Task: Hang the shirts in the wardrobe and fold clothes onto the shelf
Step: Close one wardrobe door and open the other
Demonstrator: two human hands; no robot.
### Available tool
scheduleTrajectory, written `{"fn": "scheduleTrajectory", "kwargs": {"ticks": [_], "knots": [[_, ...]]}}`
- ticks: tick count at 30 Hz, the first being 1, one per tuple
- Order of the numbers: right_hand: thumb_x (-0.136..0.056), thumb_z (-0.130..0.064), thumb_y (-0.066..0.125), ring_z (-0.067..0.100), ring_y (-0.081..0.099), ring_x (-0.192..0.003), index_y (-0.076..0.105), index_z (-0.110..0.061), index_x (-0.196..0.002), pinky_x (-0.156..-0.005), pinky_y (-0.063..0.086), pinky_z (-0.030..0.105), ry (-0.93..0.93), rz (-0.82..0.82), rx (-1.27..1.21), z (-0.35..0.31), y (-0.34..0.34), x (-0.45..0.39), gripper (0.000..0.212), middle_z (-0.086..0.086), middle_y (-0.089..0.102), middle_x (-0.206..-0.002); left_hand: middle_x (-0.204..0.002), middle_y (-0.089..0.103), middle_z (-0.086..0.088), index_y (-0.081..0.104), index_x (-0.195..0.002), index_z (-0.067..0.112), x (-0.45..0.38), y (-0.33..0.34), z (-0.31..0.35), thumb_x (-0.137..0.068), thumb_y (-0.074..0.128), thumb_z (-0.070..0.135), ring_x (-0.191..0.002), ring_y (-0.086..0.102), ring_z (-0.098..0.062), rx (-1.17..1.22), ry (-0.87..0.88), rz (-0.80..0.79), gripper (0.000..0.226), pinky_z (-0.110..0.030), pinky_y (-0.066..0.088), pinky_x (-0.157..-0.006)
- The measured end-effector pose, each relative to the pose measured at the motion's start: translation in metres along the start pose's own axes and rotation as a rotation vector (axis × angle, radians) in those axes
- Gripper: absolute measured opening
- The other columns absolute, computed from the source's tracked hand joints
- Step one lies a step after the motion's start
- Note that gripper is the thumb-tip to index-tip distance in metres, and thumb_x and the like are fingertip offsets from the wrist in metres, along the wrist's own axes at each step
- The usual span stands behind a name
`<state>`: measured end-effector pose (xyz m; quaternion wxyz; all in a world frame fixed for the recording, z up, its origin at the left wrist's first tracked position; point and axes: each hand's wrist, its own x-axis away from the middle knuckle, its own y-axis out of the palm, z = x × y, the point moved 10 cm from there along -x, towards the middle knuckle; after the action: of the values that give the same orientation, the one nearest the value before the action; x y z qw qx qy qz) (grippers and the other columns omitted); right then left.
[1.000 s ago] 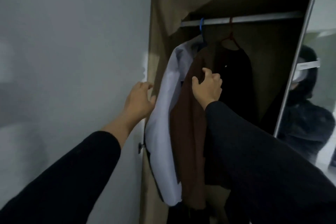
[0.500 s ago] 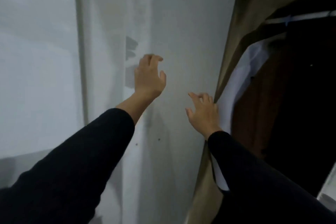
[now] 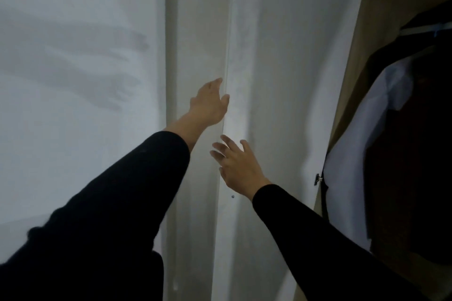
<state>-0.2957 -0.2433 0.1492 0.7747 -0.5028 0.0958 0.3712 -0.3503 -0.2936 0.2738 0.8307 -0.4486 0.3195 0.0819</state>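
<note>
Two hands hold nothing: the left hand [image 3: 210, 102] and right hand [image 3: 238, 166] reach spread-fingered toward the white door seam [image 3: 227, 56]. Right of them hang the shirts [image 3: 362, 154], likely soft and light; grip at the hanger.

Wall [image 3: 73, 129]: pale grey-white, seen at left, crossed by soft shadows.
Vertical trim [image 3: 171, 56]: a pale strip, set between wall and white panel.
Small dark speck [image 3: 232, 196]: seen low on the panel.
</note>
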Motion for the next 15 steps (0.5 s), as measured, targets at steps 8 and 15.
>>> {"fn": "scheduleTrajectory", "kwargs": {"ticks": [8,15], "knots": [[-0.097,-0.031,0.035,0.026,-0.019,-0.146,0.019,-0.016,-0.152,-0.111,-0.012,0.061,-0.032,-0.304,0.173,-0.002,0.057,-0.017,0.059,0.000,0.010,-0.161,-0.155,0.022,-0.012,0.005,-0.150,0.007,-0.023,0.032,0.001,-0.101,0.035,0.032,-0.140,0.028,-0.031,0.243,-0.047,-0.163,0.062,-0.038,0.025,-0.112],[-0.096,-0.032,0.035,0.029,-0.022,-0.145,0.012,-0.019,-0.153,-0.107,-0.017,0.067,-0.027,-0.265,0.267,0.001,0.056,-0.002,0.063,-0.002,0.003,-0.162,-0.111,0.055,-0.011,0.044,-0.123,0.006,-0.018,0.025,-0.002,-0.102,0.031,0.026,-0.086,0.049,-0.021,0.425,-0.215,0.068,0.032,-0.028,0.036,-0.066]]}}
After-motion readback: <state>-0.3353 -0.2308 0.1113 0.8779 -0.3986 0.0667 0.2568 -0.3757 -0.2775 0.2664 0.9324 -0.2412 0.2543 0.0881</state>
